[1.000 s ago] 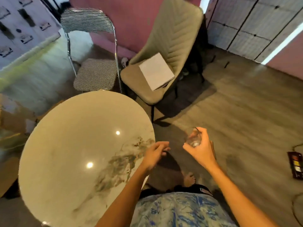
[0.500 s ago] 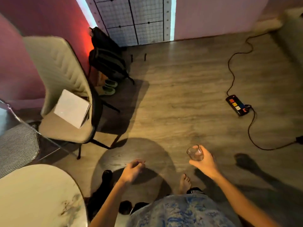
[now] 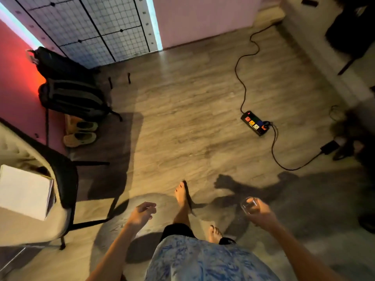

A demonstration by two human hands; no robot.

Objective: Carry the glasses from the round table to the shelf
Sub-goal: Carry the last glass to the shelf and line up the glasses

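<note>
A small clear glass [image 3: 248, 205] is held upright in my right hand [image 3: 260, 214], low at the right of the view, above the wooden floor. My left hand [image 3: 142, 213] hangs free in front of me with loosely curled fingers and nothing in it. The round table and the shelf are both out of view. My bare feet are on the floor below, one stepped forward.
A black power strip [image 3: 256, 123] with cables lies on the floor ahead right. A beige chair [image 3: 30, 199] with a white box stands at the left. Backpacks [image 3: 69, 94] and shoes [image 3: 80, 132] sit by the red wall. Dark furniture lines the right edge.
The view has swung right, away from the round table, which has left the frame. I have stepped forward over the floor with the glass still in my right hand.
</note>
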